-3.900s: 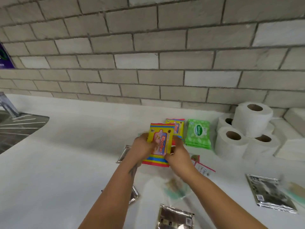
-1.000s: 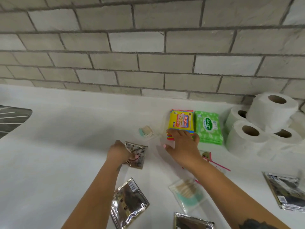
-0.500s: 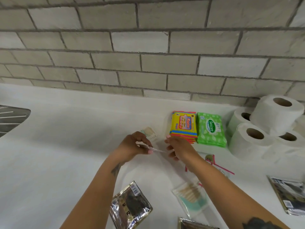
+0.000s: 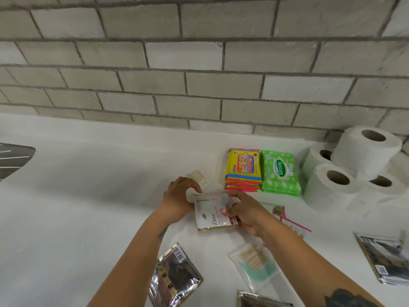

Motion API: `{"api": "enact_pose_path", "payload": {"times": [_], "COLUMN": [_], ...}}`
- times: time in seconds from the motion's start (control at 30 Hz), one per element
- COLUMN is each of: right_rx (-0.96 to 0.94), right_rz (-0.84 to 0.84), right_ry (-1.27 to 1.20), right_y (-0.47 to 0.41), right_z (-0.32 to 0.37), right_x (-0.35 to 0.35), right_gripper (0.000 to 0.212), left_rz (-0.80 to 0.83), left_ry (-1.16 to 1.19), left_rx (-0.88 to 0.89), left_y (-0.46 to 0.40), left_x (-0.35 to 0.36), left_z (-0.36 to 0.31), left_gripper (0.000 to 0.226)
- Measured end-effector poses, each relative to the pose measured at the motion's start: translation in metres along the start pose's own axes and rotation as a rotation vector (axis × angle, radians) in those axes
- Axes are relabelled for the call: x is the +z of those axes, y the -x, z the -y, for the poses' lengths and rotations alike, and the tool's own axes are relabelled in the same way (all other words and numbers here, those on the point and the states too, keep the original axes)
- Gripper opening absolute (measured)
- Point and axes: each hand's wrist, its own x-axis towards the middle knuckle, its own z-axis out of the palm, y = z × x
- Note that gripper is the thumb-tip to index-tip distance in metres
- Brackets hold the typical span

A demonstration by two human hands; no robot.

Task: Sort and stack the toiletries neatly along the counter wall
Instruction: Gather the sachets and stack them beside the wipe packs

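Holding a white Dove sachet [image 4: 213,214] now in both hands: left hand [image 4: 177,201] grips its top edge, right hand [image 4: 245,214] pinches its side (silver one dropped). It's just in front of the Giggles stack [image 4: 243,168], above the desk [image 4: 88,185]; new pile likely left of that stack.

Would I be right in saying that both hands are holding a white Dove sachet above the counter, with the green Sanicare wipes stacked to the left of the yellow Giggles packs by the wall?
Not quite: in the head view the green Sanicare wipes sit to the right of the yellow Giggles packs, beside the toilet rolls. The rest holds: the left hand and right hand hold the white Dove sachet.
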Motion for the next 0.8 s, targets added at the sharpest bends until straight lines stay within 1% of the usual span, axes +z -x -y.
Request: {"api": "enact_pose_path", "payload": {"times": [0.03, 0.07, 0.13, 0.2, 0.23, 0.3, 0.33, 0.43, 0.47, 0.53, 0.63, 0.7, 0.73, 0.8], "right_rx": [-0.025, -0.047, -0.086, -0.128, -0.138, -0.151, -0.151, -0.129, -0.122, -0.121, -0.159, -0.203, -0.225, -0.27], "right_rz": [-0.016, -0.033, -0.063, -0.073, -0.072, -0.067, -0.071, -0.074, -0.074, -0.072, -0.071, -0.072, -0.084, -0.123], "right_ry": [0.091, 0.195, 0.365, 0.477, 0.529, 0.618, 0.613, 0.449, 0.397, 0.335, 0.301, 0.265, 0.241, 0.129], "right_y": [0.001, 0.003, 0.008, 0.012, 0.014, 0.017, 0.017, 0.014, 0.014, 0.013, 0.014, 0.016, 0.016, 0.016], "right_z": [-0.002, -0.003, -0.005, -0.004, -0.002, 0.0, 0.0, -0.003, -0.004, -0.004, -0.003, 0.001, 0.004, 0.013], "right_x": [0.001, 0.001, 0.003, 0.004, 0.005, 0.005, 0.005, 0.003, 0.003, 0.002, 0.001, 0.0, 0.0, 0.0], "right_gripper": [0.062, 0.064, 0.073, 0.08, 0.077, 0.065, 0.06, 0.048, 0.045, 0.04, 0.036, 0.032, 0.032, 0.032], "left_rz": [-0.016, -0.033, -0.062, -0.075, -0.085, -0.116, -0.122, -0.107, -0.115, -0.131, -0.065, -0.018, -0.005, 0.01], "left_ry": [-0.026, -0.05, -0.079, -0.092, -0.092, -0.066, -0.046, -0.012, 0.006, -0.005, -0.151, -0.238, -0.265, -0.324], "left_rx": [-0.02, -0.04, -0.085, -0.127, -0.142, -0.176, -0.196, -0.235, -0.236, -0.215, -0.069, -0.003, 0.008, 0.042], "left_y": [-0.001, -0.002, -0.004, -0.006, -0.007, -0.009, -0.01, -0.012, -0.013, -0.017, -0.026, -0.034, -0.039, -0.048], "left_x": [0.002, 0.005, 0.008, 0.011, 0.013, 0.014, 0.014, 0.015, 0.015, 0.017, 0.022, 0.025, 0.024, 0.02], "left_z": [0.004, 0.008, 0.014, 0.018, 0.019, 0.018, 0.015, 0.008, 0.006, 0.007, 0.01, 0.009, 0.008, 0.008], "left_gripper": [0.04, 0.041, 0.037, 0.033, 0.029, 0.017, 0.013, 0.023, 0.022, 0.013, 0.038, 0.051, 0.054, 0.053]}}
